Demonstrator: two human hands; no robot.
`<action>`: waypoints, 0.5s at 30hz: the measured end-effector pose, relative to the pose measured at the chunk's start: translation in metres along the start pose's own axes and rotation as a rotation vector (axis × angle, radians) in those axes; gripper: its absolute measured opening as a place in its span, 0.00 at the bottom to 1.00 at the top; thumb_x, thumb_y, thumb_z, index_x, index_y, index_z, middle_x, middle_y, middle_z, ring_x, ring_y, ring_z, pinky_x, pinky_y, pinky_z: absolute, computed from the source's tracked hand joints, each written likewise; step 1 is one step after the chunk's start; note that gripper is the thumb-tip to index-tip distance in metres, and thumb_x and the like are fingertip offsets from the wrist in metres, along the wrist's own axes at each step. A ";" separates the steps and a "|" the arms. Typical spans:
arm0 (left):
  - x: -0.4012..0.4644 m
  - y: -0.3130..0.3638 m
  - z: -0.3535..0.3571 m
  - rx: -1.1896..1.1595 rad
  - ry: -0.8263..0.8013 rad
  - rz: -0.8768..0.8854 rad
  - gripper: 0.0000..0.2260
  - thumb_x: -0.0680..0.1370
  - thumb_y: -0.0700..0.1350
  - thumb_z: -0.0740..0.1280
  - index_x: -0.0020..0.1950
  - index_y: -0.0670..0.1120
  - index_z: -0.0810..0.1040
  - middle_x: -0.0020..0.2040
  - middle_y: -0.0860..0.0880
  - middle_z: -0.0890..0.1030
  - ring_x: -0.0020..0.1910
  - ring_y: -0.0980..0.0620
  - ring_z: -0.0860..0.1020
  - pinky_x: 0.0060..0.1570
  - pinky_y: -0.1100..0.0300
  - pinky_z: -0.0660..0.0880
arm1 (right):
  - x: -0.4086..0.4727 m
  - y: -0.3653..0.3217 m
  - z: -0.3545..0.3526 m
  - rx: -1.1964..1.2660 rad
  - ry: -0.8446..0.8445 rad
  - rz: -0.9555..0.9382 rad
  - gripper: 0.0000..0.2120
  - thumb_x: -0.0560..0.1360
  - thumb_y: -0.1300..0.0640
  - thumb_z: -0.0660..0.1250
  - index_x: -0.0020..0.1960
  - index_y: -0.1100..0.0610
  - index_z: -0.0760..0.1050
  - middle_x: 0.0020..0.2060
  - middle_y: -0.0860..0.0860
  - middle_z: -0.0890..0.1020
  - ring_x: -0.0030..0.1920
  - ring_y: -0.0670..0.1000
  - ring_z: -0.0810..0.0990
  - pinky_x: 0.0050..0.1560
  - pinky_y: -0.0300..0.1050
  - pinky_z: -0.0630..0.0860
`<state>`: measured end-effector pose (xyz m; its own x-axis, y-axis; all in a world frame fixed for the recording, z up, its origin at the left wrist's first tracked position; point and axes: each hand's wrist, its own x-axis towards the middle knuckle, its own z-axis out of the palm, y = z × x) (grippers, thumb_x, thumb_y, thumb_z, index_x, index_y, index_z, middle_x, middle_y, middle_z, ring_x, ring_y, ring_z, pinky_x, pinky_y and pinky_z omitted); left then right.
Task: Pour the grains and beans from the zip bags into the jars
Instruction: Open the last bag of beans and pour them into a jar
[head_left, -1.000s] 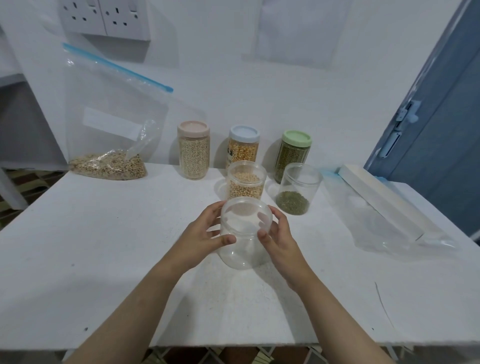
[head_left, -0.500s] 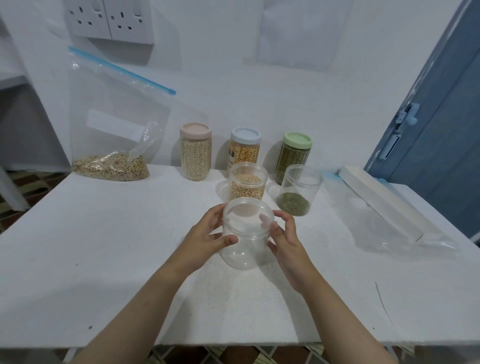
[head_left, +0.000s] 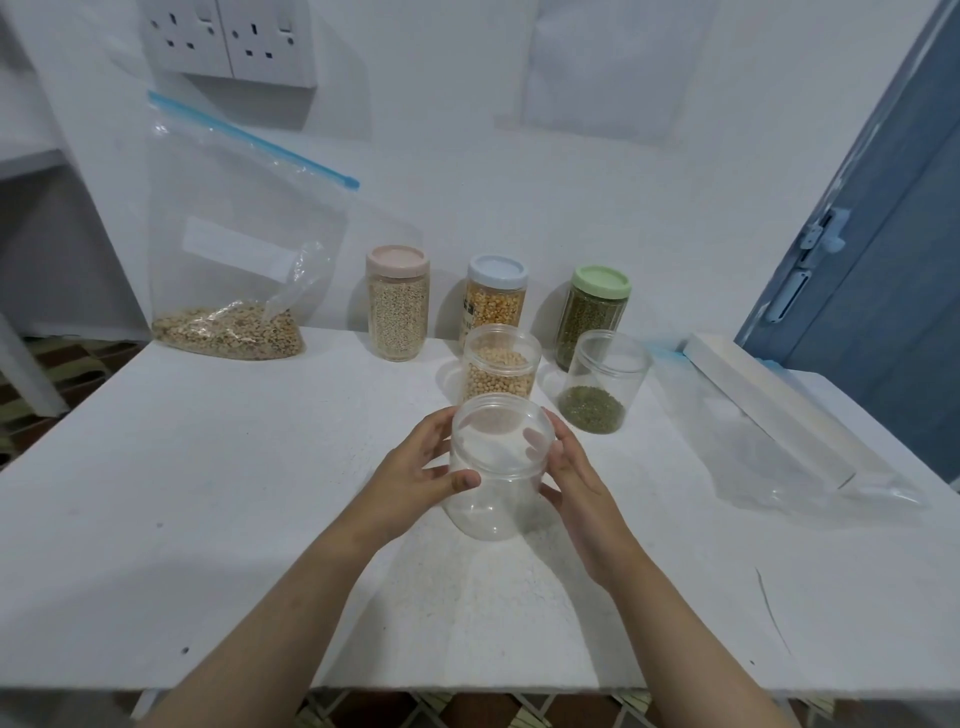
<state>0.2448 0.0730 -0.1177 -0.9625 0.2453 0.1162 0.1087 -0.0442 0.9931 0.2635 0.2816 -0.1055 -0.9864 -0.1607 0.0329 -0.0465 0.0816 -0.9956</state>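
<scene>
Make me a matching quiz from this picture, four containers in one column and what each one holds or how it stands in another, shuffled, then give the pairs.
Things:
1. jar held in both hands
2. pink-lidded jar
3. open jar on the right
4. zip bag

States:
A. leaning on the wall, grain pooled at its bottom
B. empty, no lid
C. thin layer of green beans at the bottom
D. closed, full of pale grain

Pairs: 1-B, 2-D, 3-C, 4-A

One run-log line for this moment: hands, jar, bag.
left hand: grips empty jar | right hand: grips same jar | jar: upright, open | zip bag: holds grains, against wall
</scene>
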 end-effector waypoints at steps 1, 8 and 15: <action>0.000 0.000 0.000 0.000 0.000 -0.002 0.29 0.69 0.45 0.76 0.67 0.59 0.70 0.65 0.63 0.77 0.66 0.64 0.73 0.57 0.65 0.76 | -0.001 0.000 0.001 -0.012 -0.019 -0.007 0.21 0.81 0.39 0.58 0.73 0.34 0.64 0.68 0.32 0.72 0.70 0.37 0.70 0.71 0.49 0.68; 0.002 0.000 0.000 -0.005 0.016 -0.023 0.31 0.68 0.46 0.78 0.66 0.63 0.70 0.65 0.63 0.77 0.66 0.62 0.74 0.57 0.63 0.76 | 0.001 0.000 -0.001 0.009 0.049 0.022 0.26 0.75 0.33 0.60 0.72 0.34 0.64 0.63 0.30 0.75 0.65 0.37 0.73 0.70 0.49 0.71; 0.002 0.000 0.001 0.017 0.012 -0.025 0.35 0.64 0.54 0.80 0.68 0.66 0.69 0.68 0.58 0.76 0.69 0.54 0.74 0.64 0.51 0.76 | 0.005 -0.012 0.000 -0.176 -0.060 -0.060 0.32 0.66 0.24 0.64 0.68 0.26 0.59 0.60 0.22 0.71 0.63 0.30 0.72 0.56 0.31 0.74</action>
<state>0.2433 0.0740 -0.1170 -0.9678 0.2347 0.0908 0.0882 -0.0217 0.9959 0.2595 0.2797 -0.0934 -0.9701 -0.2286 0.0810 -0.1368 0.2400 -0.9611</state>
